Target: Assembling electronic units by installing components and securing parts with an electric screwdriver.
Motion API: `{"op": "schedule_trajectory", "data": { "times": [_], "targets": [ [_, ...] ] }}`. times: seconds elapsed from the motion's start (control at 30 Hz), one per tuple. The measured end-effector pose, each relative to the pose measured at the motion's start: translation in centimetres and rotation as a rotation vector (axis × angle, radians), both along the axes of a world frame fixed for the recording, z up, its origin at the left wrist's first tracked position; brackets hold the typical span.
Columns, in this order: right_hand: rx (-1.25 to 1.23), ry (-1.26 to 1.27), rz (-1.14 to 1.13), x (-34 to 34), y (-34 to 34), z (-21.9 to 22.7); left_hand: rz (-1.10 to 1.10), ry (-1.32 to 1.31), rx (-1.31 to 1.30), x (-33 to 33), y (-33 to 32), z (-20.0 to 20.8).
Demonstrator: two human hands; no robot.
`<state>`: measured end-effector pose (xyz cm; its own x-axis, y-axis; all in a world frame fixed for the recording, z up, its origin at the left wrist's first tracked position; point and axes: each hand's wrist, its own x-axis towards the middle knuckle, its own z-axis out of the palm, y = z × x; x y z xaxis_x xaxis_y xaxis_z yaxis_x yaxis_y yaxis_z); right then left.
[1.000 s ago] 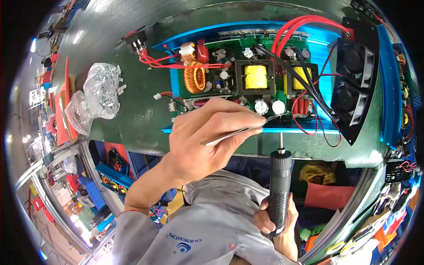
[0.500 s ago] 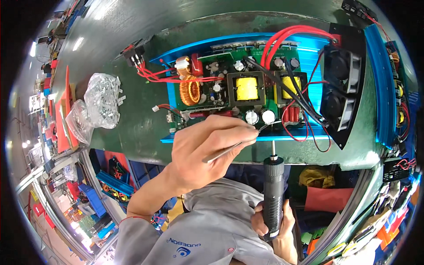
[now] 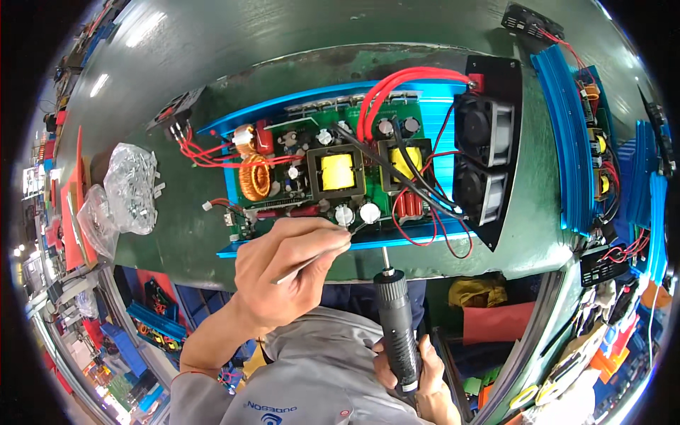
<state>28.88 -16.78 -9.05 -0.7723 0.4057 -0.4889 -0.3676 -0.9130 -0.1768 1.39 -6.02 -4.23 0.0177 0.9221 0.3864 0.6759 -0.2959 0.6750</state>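
My left hand point(image 3: 273, 265) pinches a pair of metal tweezers point(image 3: 292, 272), whose tips reach the near edge of an open blue metal housing point(image 3: 438, 170). In the housing sits a green circuit board with yellow-wrapped transformers point(image 3: 336, 172), a copper toroid coil point(image 3: 253, 177) and white-topped capacitors point(image 3: 370, 213). My right hand point(image 3: 429, 375) grips a black electric screwdriver point(image 3: 397, 312) from below. Its bit points at the housing's near wall; whether it touches a screw I cannot tell. What the tweezer tips hold is too small to make out.
A black end plate with two fans point(image 3: 485, 131) stands at the housing's right, joined by wires. A black socket panel point(image 3: 173, 113) hangs on red wires at the left. Beyond it lies a clear bag of small metal parts point(image 3: 131, 188). Another blue housing point(image 3: 567, 142) lies right.
The whole scene has shifted left in view as the head turned. Both hands keep their holds on the tweezers and the screwdriver, near the same spot on the housing.
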Motion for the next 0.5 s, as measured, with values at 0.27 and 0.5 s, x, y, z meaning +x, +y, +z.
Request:
{"op": "schedule_trajectory", "data": {
  "times": [0.27, 0.5],
  "targets": [
    [-0.170, 0.079, -0.080, -0.33, -0.04, 0.48, -0.043, 0.000, 0.001, -0.57, 0.43, 0.07],
    [0.097, -0.060, -0.015, -0.29, -0.23, 0.16, -0.091, -0.032, -0.090, -0.92, 0.27, 0.58]
  ]
}}
